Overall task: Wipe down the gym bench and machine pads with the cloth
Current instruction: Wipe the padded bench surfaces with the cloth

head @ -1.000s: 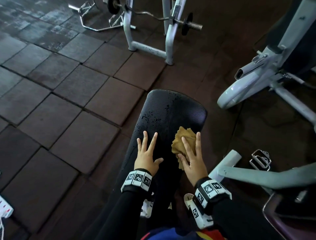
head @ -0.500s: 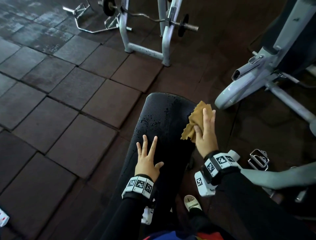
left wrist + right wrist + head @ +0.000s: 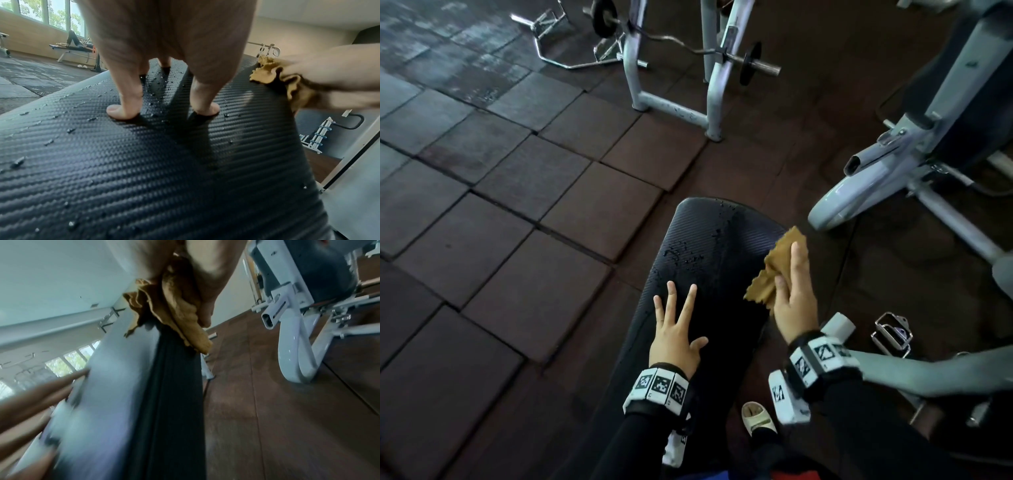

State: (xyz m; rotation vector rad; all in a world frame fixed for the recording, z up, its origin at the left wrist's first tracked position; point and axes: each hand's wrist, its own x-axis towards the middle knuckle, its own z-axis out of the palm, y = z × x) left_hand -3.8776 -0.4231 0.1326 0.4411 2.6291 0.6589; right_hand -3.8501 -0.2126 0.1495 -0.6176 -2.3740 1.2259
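The black ribbed bench pad (image 3: 722, 246) runs away from me, with water droplets (image 3: 681, 253) on its far half. My left hand (image 3: 678, 329) lies flat on the pad's near part, fingers spread and straight; its fingertips (image 3: 127, 97) press the wet surface (image 3: 144, 162). My right hand (image 3: 796, 301) holds the tan cloth (image 3: 777, 267) at the pad's right edge, thumb on top and fingers down the side. In the right wrist view the bunched cloth (image 3: 179, 313) is pressed against the pad's side (image 3: 176, 386). The left wrist view shows the cloth (image 3: 267, 76) at its right.
A white bar rack (image 3: 671, 109) with a curl bar (image 3: 688, 44) stands on the rubber floor tiles beyond the bench. A pale machine frame (image 3: 876, 178) is close on the right, with a grey tube (image 3: 928, 373) and a metal handle (image 3: 892, 334) near my right wrist.
My right hand slid the cloth from the middle of the pad forward and out to its right edge, then stayed there. The left hand has kept its place.
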